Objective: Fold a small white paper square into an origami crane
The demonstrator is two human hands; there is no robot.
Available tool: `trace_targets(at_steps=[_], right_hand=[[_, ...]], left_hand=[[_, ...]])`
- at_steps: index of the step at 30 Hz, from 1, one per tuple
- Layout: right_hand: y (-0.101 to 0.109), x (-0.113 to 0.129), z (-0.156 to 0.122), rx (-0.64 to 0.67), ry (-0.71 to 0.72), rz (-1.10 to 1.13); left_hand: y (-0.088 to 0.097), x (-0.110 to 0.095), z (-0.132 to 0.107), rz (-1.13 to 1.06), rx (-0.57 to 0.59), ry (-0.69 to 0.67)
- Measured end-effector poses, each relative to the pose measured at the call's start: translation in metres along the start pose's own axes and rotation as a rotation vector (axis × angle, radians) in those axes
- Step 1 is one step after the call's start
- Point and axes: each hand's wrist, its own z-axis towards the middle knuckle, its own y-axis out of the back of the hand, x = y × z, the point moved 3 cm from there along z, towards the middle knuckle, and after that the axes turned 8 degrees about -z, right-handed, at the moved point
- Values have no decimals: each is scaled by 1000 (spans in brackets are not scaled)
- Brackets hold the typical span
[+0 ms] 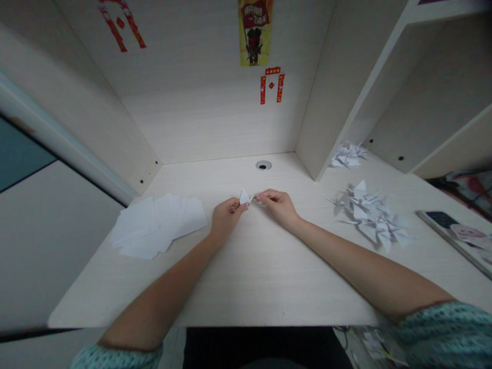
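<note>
Head view: folded paper (244, 197) juts from the pinching left hand (226, 216).

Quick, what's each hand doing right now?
Left hand: closed, pinching a small folded paper.
Right hand: closed, fingertips pinching the thin end of that same paper.

Near-ctr desk (265, 287) free; paper stack (159, 225) blocks L, folded pile (367, 212) R.
</note>
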Motion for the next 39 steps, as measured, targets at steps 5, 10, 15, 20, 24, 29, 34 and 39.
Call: trace_targets(at_steps=[5,10,15,20,24,29,34,39], right_hand=[[0,-2,1,38,-27,27],[-1,-4,1,58,-49,71],[-1,-4,1,70,-39,48],[0,-4,1,65,-19,18],[0,-3,1,68,-1,11],[1,2,0,6,81,-118],[2,12,-4,-34,197,-240],[2,14,-5,-35,239,-284]], left_hand=[[0,-1,0,9,-3,-3],[0,0,0,20,2,-2],[0,0,0,23,7,-2],[0,-1,0,30,5,-13],[0,-1,0,41,4,-9],[-1,1,0,36,14,-11],[-1,0,-1,40,16,-15],[-2,-1,-1,36,21,-23]])
